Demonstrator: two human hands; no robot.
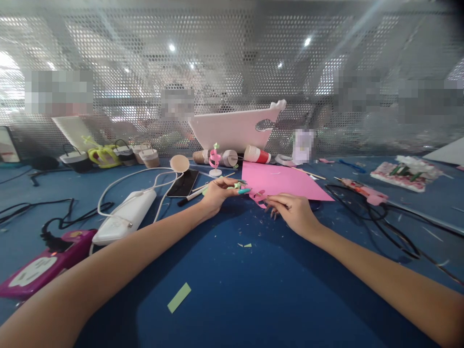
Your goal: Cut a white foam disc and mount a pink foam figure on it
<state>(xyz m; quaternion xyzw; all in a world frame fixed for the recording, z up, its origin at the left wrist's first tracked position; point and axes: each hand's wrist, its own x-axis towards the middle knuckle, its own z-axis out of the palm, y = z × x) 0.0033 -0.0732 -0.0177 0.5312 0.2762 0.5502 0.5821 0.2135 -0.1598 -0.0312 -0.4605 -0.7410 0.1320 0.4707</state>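
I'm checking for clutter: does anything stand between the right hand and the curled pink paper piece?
Nothing visible does. The right hand is at the right end of the curled pink paper piece, with no other object between; the flat pink sheet lies behind them. Whether the hand grips it is unclear.

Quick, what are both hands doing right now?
Left hand: closed, holding a small green piece.
Right hand: closed in a pinch on the curled pink strip.
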